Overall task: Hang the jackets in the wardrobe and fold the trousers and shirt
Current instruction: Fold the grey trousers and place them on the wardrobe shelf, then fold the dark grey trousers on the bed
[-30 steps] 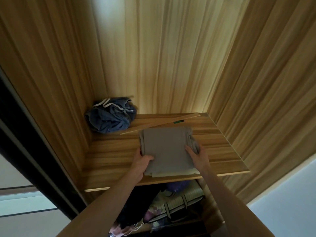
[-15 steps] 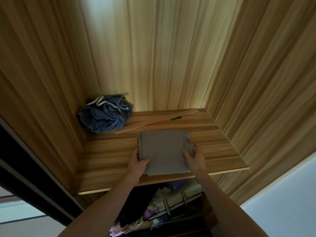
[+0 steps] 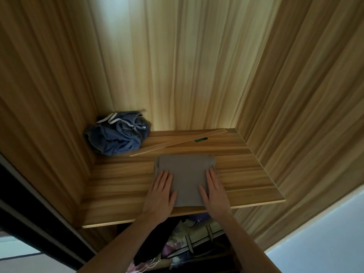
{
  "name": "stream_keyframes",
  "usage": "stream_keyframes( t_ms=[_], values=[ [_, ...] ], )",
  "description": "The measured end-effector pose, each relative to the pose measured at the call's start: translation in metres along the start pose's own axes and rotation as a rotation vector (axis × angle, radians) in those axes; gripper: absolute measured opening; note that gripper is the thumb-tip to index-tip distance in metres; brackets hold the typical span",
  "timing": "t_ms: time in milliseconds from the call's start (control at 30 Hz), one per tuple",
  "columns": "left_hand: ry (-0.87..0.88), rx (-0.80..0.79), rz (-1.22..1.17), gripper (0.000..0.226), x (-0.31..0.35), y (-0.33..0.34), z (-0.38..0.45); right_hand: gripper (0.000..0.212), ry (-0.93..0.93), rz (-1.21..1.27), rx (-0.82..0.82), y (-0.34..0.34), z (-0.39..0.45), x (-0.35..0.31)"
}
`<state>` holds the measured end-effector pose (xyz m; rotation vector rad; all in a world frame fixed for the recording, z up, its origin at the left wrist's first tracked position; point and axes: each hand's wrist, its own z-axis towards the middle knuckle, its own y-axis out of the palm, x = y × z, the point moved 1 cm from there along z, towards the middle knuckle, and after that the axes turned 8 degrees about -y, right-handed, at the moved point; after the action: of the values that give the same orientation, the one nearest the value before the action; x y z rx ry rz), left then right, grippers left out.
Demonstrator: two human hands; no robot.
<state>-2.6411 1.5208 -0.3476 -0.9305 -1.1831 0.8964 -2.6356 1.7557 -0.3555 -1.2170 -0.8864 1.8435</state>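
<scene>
1. In the head view, a folded grey garment point(image 3: 186, 180) lay flat on the wooden wardrobe shelf point(image 3: 118, 186), near the shelf's front edge and about midway across it.
2. The left hand point(image 3: 160, 194) rested palm down on the garment's left edge, fingers straight and close together, gripping nothing.
3. The right hand point(image 3: 214, 191) lay flat on the garment's right edge in the same way, fingers extended.
4. A crumpled blue garment point(image 3: 117, 134) with white trim sat in the back left corner of the shelf.
5. A thin wooden strip point(image 3: 177, 142) lay diagonally behind the grey garment, apart from it.
6. Below the shelf, hanging clothes point(image 3: 189, 239) showed between the forearms.
</scene>
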Motion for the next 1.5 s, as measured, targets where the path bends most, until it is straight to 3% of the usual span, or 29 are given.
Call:
stream_keyframes(
  t_ms=[233,567,733,900,1100,1500],
  values=[
    [-0.029,-0.068,-0.094,0.069,0.0,-0.009,0.002,0.074,0.032,0.099,0.009,-0.006,0.002,-0.005],
    [0.026,0.171,-0.226,0.052,0.007,-0.073,-0.057,0.057,-0.051,0.163,0.199,-0.049,-0.035,-0.062],
    [0.042,0.229,-0.237,0.056,-0.003,-0.108,-0.11,0.072,-0.061,0.201,0.218,-0.064,-0.065,-0.112],
    [0.011,0.363,-0.198,0.054,-0.025,-0.149,-0.19,0.07,-0.185,0.263,0.243,-0.074,-0.091,-0.182],
    [-0.126,0.529,-0.119,0.055,-0.067,-0.197,-0.297,0.068,-0.37,0.263,0.202,-0.072,-0.127,-0.279],
    [-0.71,0.694,0.078,0.064,-0.17,-0.29,-0.532,0.069,-0.799,0.341,-0.036,-0.012,-0.216,-0.487]
  ],
)
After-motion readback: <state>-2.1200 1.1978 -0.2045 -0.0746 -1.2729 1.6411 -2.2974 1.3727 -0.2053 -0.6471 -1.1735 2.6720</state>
